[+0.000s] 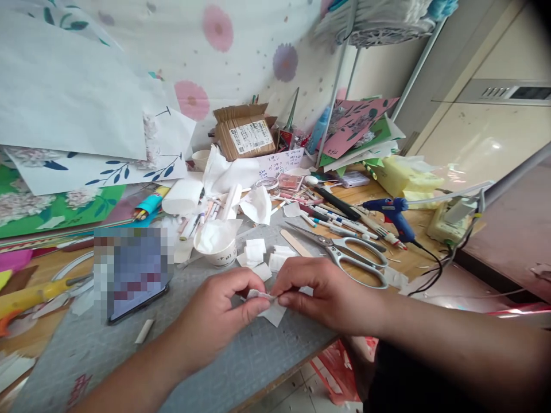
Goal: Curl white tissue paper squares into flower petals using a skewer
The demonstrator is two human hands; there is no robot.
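Observation:
Between my two hands is a small piece of white tissue paper (pixel 258 295), pinched at its edge. My left hand (pixel 224 301) grips it from the left with thumb and forefinger. From the other side my right hand (pixel 321 289) pinches the same piece, its fingertips almost meeting the left ones. A flat pale square of paper (pixel 275 314) shows just beneath the fingers. Beyond the hands lie small folded tissue pieces (pixel 255 250), a wooden stick (pixel 296 243) and a paper cup (pixel 217 244) with white material in it.
Scissors (pixel 344 255) lie open-handled near my right hand. A blue glue gun (pixel 394 215) and a power strip (pixel 451 223) with cords are at the right. A phone (pixel 138 275) leans upright at the left. Pens, a cardboard box (pixel 245 135) and paper sheets crowd the back.

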